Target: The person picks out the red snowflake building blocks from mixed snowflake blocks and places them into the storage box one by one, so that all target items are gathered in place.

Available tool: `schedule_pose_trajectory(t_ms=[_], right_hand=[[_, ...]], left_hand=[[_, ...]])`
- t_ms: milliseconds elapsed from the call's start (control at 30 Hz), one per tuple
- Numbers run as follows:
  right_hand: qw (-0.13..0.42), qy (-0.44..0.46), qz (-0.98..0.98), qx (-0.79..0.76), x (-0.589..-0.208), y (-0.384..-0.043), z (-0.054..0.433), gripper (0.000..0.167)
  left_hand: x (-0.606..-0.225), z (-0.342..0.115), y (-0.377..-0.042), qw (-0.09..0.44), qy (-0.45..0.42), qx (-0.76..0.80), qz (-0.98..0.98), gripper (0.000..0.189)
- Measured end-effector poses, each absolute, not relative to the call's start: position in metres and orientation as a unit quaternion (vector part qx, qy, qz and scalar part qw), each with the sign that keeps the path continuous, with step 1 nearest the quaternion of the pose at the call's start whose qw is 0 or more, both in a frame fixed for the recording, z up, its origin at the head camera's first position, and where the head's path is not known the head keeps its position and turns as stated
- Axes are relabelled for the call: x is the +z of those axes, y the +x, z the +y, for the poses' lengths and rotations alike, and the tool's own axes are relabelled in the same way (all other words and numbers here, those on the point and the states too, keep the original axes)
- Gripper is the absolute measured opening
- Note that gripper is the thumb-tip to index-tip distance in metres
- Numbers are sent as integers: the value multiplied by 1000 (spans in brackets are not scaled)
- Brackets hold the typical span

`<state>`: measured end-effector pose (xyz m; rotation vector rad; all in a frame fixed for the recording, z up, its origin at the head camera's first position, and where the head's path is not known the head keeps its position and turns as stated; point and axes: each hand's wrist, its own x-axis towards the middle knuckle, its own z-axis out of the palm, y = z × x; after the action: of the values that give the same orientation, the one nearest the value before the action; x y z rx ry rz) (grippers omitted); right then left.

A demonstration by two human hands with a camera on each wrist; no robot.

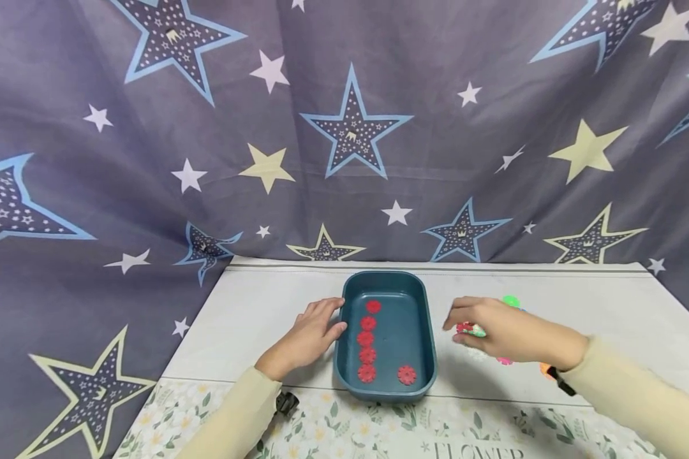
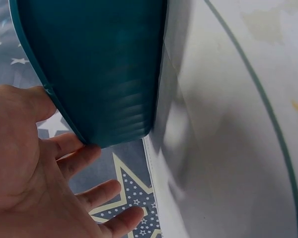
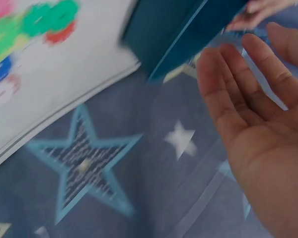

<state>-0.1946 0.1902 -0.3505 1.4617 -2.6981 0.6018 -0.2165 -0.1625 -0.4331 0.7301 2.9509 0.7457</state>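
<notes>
A dark teal plastic tray (image 1: 393, 344) stands on the table, long side running away from me. Inside it, several red notched plastic discs (image 1: 366, 355) form a column along the left, and a single red disc (image 1: 406, 375) lies near the front right corner. My left hand (image 1: 307, 335) rests against the tray's left rim, its thumb and fingertips touching the edge with the fingers fairly straight. To the right of the tray, my right hand (image 1: 494, 326) hovers with fingers loosely bent; the right wrist view shows its palm bare. A red disc (image 1: 464, 327) shows beneath its fingers.
A loose pile of coloured discs, among them green (image 3: 49, 17) and blue (image 3: 0, 69) ones, lies on the table under and beyond my right hand. An orange disc (image 1: 547, 370) is near the right wrist. A star-printed curtain (image 1: 350, 191) hangs behind the table.
</notes>
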Motion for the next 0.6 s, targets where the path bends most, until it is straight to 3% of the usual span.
schedule_pose_trajectory(t_ms=[233, 600], right_hand=[[59, 399, -890, 213, -364, -207, 246, 28], [-34, 259, -934, 242, -416, -244, 301, 28]], left_hand=[[-433, -164, -213, 12, 230, 240, 943, 50], [-432, -161, -215, 13, 229, 232, 945, 51]])
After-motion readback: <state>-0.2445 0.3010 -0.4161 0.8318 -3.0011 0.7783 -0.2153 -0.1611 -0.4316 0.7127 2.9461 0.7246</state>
